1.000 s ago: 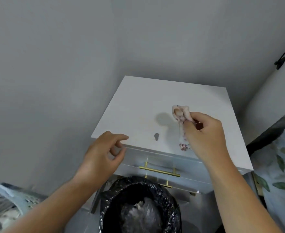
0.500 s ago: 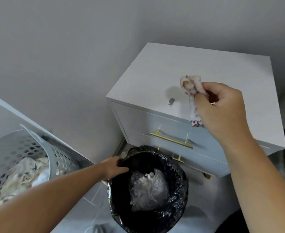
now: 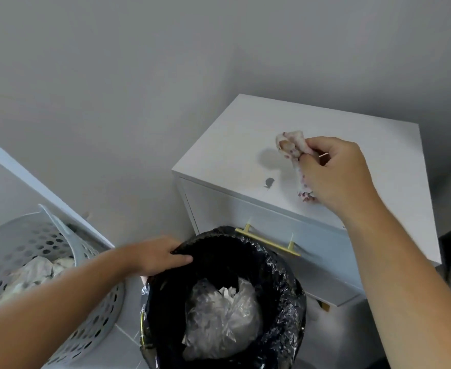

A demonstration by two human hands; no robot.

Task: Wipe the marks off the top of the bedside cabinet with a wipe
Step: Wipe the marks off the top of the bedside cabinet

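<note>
1. Head view, looking down: the grey wall (image 3: 112,89) fills the upper half; it meets a pale floor at the bottom
2. The white bedside cabinet (image 3: 352,145) stands against that wall on the right; its top is bare but for what I list below; two drawers sit in its front, the upper one with a brass handle (image 3: 268,242)
3. A bin lined with a black bag (image 3: 277,283) stands on the floor just in front of the cabinet, its rim overlapping the handle from where I look; a crumpled clear plastic bag (image 3: 219,318) with some white paper lies inside
4. A pale perforated laundry basket (image 3: 91,262) sits at the left, well apart from the cabinet, with light cloth in it
5. My right hand (image 3: 338,174) hangs over the front part of the cabinet top; its fingers are closed round the wipe (image 3: 292,147), pinching it; the wipe is crumpled, white with reddish stains, one end bunched above my fingers and the other dangling near the front edge; whether it touches the top I cannot tell
6. My left hand (image 3: 155,258) grips the near-left rim of the bin, thumb over the liner
7. A small dark mark (image 3: 269,183) lies on the cabinet top near the front edge, just left of the wipe's hanging end; a soft shadow lies above it
</note>
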